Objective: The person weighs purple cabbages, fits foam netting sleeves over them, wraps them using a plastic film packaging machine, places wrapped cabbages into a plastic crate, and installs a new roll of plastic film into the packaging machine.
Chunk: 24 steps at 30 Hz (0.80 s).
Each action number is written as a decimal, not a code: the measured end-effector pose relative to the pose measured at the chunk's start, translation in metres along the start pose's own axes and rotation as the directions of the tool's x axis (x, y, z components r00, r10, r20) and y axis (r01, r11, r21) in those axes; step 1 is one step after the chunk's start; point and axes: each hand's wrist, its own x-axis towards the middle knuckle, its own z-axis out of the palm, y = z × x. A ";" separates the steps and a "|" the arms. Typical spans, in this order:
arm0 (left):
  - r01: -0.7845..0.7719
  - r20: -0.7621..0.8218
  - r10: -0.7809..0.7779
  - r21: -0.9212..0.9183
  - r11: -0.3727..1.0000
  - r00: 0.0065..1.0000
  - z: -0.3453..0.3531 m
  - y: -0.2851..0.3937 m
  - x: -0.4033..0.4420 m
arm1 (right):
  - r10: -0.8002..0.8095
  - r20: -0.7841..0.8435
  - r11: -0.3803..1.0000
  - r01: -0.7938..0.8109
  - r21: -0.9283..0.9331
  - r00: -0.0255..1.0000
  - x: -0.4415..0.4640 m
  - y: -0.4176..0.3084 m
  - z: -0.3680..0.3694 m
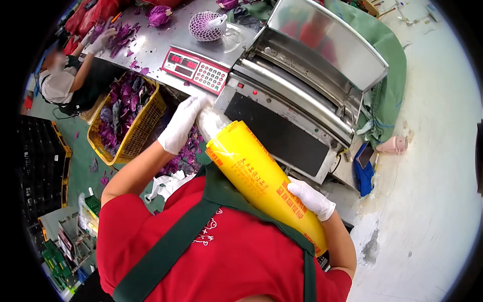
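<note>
My left hand [182, 126] touches crumpled clear plastic [211, 122] at the upper end of the yellow film roll [261, 183]; whether its fingers pinch, I cannot tell. The roll leans across my apron [168, 241], probably heavy, stiff and slippery, best held at its 2 ends. My right hand [313, 199] curls its fingers over the lower half. Around me: yellow leaf crate [137, 138], steel table [163, 39], wrapping machine [279, 133], pale floor [427, 196].

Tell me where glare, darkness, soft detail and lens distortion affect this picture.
Head view: glare on the steel table near the cabbage scraps; head view: the lens leaves curved black corners; head view: little detail in the dark crates at left; head view: small print on the yellow roll is too soft to read.
</note>
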 end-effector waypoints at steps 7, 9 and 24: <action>0.023 0.290 -0.080 0.194 0.981 0.954 -0.003 0.009 0.004 | 0.025 -0.016 0.979 -0.028 -0.202 1.000 0.060 -0.058 -0.025; 0.059 0.327 -0.127 0.209 0.976 0.936 -0.011 0.018 0.017 | 0.007 -0.021 0.948 -0.013 -0.317 1.000 0.081 -0.065 -0.036; -0.071 0.043 0.068 0.059 0.996 0.997 -0.014 -0.060 0.064 | -0.285 -0.231 0.641 0.006 -0.767 0.930 0.105 -0.069 -0.051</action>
